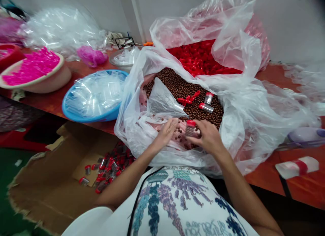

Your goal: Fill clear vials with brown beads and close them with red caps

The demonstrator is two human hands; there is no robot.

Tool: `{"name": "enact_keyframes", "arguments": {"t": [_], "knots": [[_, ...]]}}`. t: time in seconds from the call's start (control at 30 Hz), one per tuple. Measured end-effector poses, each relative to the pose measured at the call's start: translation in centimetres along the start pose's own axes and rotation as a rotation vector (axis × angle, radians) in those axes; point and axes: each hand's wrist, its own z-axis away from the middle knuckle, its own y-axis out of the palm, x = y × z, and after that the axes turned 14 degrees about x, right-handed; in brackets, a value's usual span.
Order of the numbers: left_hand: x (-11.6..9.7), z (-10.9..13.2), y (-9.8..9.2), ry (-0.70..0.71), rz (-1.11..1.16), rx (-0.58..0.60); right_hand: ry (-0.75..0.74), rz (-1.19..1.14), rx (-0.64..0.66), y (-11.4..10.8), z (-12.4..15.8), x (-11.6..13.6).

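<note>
My right hand (208,137) grips a small clear container with a red cap (190,129); its dark filling is slightly blurred. To its left, my left hand (166,131) is stretched out with nothing visible in it, low over the lined basin. Small brown balls (169,78) fill that basin, which a white plastic sheet (137,127) lines. On the balls lie a clear plastic cone (162,100), some red strap-like pieces (189,99) and two clear red-capped containers (206,107).
Filled red-capped containers (111,166) lie in a cardboard box (50,185) at lower left. A blue basin (66,110) of clear plastic pieces stands left, beyond it a bowl (54,81) of pink pieces. Red pieces (200,56) fill a bag behind. A white-and-red item (297,167) lies right.
</note>
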Motion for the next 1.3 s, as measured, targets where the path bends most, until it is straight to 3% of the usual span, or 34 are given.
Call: {"name": "enact_keyframes", "arguments": {"t": [0.07, 0.17, 0.23, 0.33, 0.47, 0.6, 0.67, 0.77, 0.9, 1.0, 1.1, 1.2, 1.3], "knots": [[-2.0, -0.1, -2.9, 0.131, -0.673, -0.138, 0.202, -0.014, -0.072, -0.9, -0.6, -2.3], [-4.1, -0.2, -6.9, -0.001, -1.35, -0.345, 0.419, -0.067, -0.18, -2.1, -1.2, -5.3], [-4.7, -0.2, -8.7, -0.14, -1.596, -0.375, 0.465, -0.092, -0.243, -2.6, -1.3, -6.5], [-4.7, -0.5, -10.0, -0.225, -1.722, -0.34, 0.452, -0.103, -0.301, -2.7, -1.2, -6.4], [-5.1, -0.5, -10.2, -0.149, -1.615, -0.337, 0.325, -0.167, -0.211, -1.4, -0.4, -4.5], [-6.0, 0.1, -8.7, 0.128, -1.297, -0.403, 0.18, -0.283, -0.142, -0.1, 0.4, -2.3], [-5.7, 0.3, -7.1, 0.191, -0.996, -0.327, 0.118, -0.373, -0.117, 0.1, 0.4, -1.1], [-4.2, 0.2, -4.1, 0.161, -0.501, -0.127, 0.064, -0.52, -0.076, 0.3, -0.2, 0.9], [-1.7, 0.1, -0.7, 0.1, -0.149, 0.079, 0.049, -0.685, 0.059, 1.0, -0.8, 2.9], [-1.1, 0.1, -0.7, 0.136, -0.141, -0.01, 0.12, -0.695, 0.158, 1.5, 0.1, 3.3], [-1.2, -0.1, -2.6, 0.095, -0.232, -0.132, 0.225, -0.716, 0.231, 1.3, 1.7, 2.4], [-0.8, -0.5, -4.3, -0.022, -0.389, -0.015, 0.345, -0.714, 0.144, 0.6, 2.7, 0.6], [0.6, -0.7, -4.0, -0.046, -0.565, 0.109, 0.44, -0.549, 0.141, -0.2, 2.0, -0.9]]}}
